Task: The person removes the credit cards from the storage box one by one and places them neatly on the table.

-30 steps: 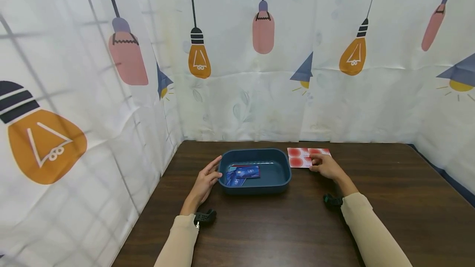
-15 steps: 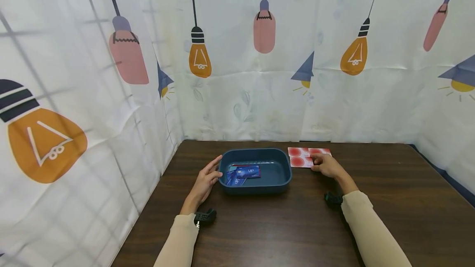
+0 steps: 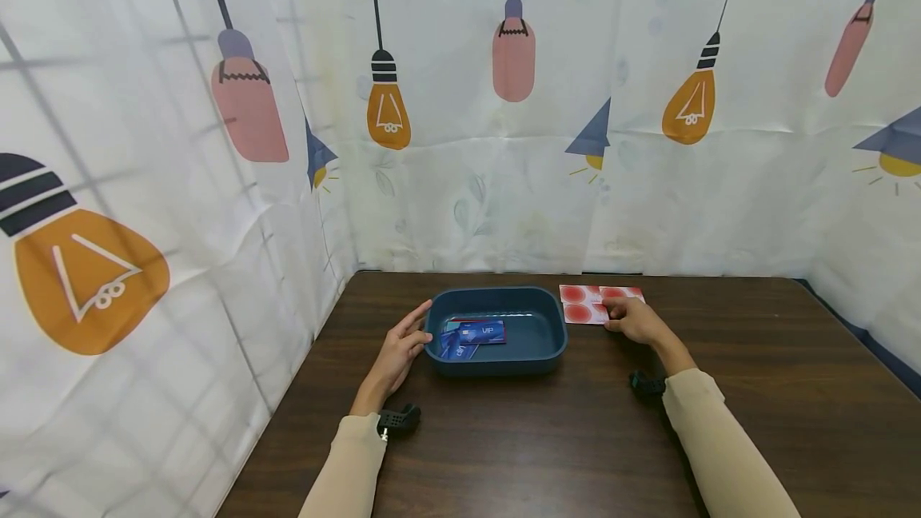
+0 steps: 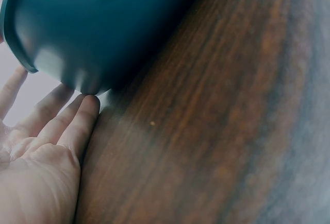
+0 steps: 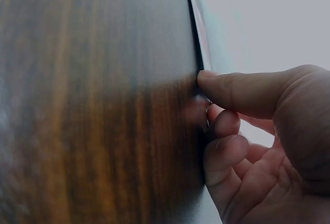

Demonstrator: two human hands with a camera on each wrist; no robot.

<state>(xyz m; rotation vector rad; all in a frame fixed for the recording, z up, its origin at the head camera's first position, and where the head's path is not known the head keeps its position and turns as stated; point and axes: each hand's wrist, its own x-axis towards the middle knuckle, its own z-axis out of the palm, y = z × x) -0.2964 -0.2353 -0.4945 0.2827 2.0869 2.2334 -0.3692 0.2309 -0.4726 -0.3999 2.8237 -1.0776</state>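
Observation:
Against the left side of a dark blue rectangular bin (image 3: 496, 368) rests my left hand (image 3: 394, 352). In the left wrist view its extended fingers (image 4: 82, 118) touch the outer wall of the bin. Inside lie several overlapping blue cards; the top card (image 3: 482, 332) bears the letters VIP. To the right of the bin, red and white cards (image 3: 584, 313) with round red patterns lie flat, edge to edge in a block. My right hand (image 3: 636, 321) pinches the near right card of that block, thumb (image 5: 221, 87) at its edge and the other fingers curled; this hand hides most of that card.
All this stands near the far edge of a dark wooden table (image 3: 532, 454). A white curtain (image 3: 460, 206) printed with lamps hangs behind and along the left. Each wrist wears a black band, and both sleeves are cream.
The view has shifted very slightly. Both hands, the bin and the cards keep practically the same places.

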